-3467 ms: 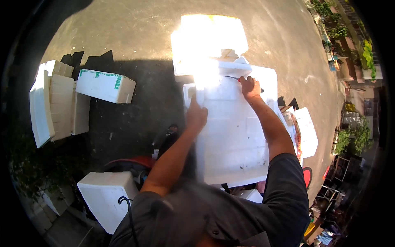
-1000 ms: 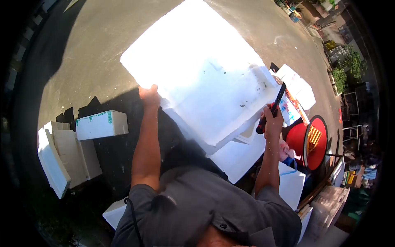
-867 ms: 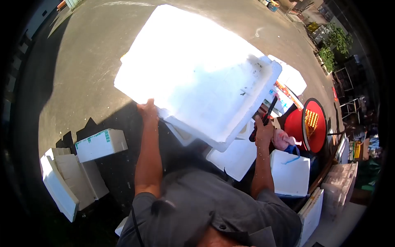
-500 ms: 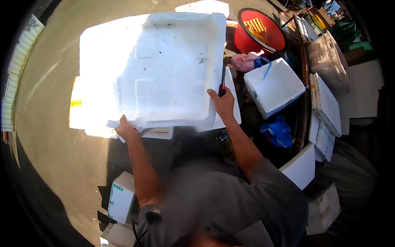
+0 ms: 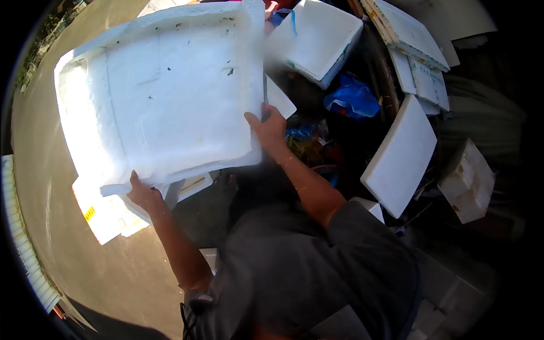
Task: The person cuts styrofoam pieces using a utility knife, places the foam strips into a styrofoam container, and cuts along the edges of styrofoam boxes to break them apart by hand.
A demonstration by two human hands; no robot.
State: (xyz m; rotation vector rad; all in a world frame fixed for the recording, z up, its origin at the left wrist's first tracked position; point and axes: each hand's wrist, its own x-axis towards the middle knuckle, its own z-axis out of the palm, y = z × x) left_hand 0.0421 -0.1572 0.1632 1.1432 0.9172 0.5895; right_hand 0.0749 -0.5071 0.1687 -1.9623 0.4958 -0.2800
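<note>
A large white styrofoam box (image 5: 175, 107) is raised in front of me, its hollow inside facing me, with small dark specks on it. My left hand (image 5: 144, 195) grips its lower left edge, thumb on the rim. At the right side, my right hand (image 5: 269, 131) clasps the rim with its thumb in front. A knife (image 5: 264, 89) is also in that right hand; its thin blade points up along the box's side and its handle is mostly covered. The fingers behind the box are hidden.
Beyond my right hand stands a smaller open styrofoam box (image 5: 323, 37), near a blue plastic bag (image 5: 352, 96). White foam lids (image 5: 401, 156) lean at the right. Below the held box, a white box with yellow tape (image 5: 93, 218) lies on the concrete ground (image 5: 122, 272).
My view has swung to the right and down. The held box now sits further left in view and is tilted slightly. Both hands keep their hold on it; the red tub has left the view.
</note>
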